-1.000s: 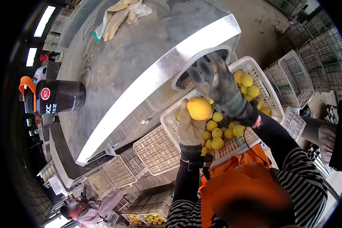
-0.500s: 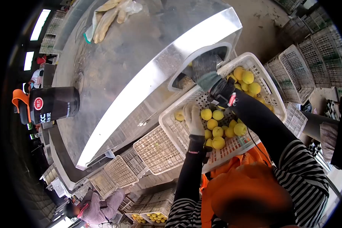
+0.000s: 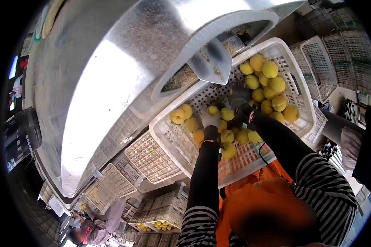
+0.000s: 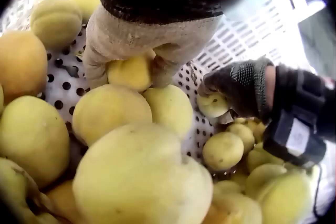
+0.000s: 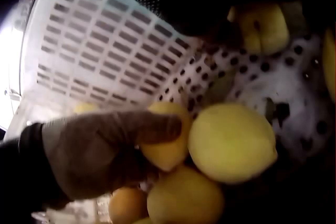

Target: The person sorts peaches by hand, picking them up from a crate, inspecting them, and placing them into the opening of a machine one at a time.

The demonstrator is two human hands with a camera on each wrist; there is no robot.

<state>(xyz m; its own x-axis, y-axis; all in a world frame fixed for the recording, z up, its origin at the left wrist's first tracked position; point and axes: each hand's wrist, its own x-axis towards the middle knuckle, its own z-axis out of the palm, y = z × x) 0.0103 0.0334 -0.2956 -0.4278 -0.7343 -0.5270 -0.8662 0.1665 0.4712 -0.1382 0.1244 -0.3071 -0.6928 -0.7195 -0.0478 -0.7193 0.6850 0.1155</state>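
Both gloved hands are down inside a white plastic crate (image 3: pixel 160 123) of yellow peaches (image 3: pixel 272 88). The left hand (image 3: pixel 210 118), in a pale glove, pinches a peach (image 4: pixel 130 73) between thumb and fingers, low over the perforated crate floor. Beside it lie several loose peaches, one (image 5: pixel 231 142) right next to the held fruit. The right hand (image 4: pixel 239 87), in a dark glove, has its fingers curled over another peach (image 4: pixel 212 105). In the head view this hand is dim and partly hidden by its own wrist.
A metal table (image 3: pixel 123 53) with a bright curved edge overhangs the crate's far side, with a chute opening (image 3: pixel 214 61) in it. A dark bottle (image 3: pixel 22 131) stands at left. Stacked crates (image 3: pixel 346 61) are at right, and another person (image 3: pixel 97 228) is at lower left.
The right hand has come out of the chute opening, down into the crate. The left hand released an orange-yellow peach and now pinches another. The head view has shifted closer to the crate.
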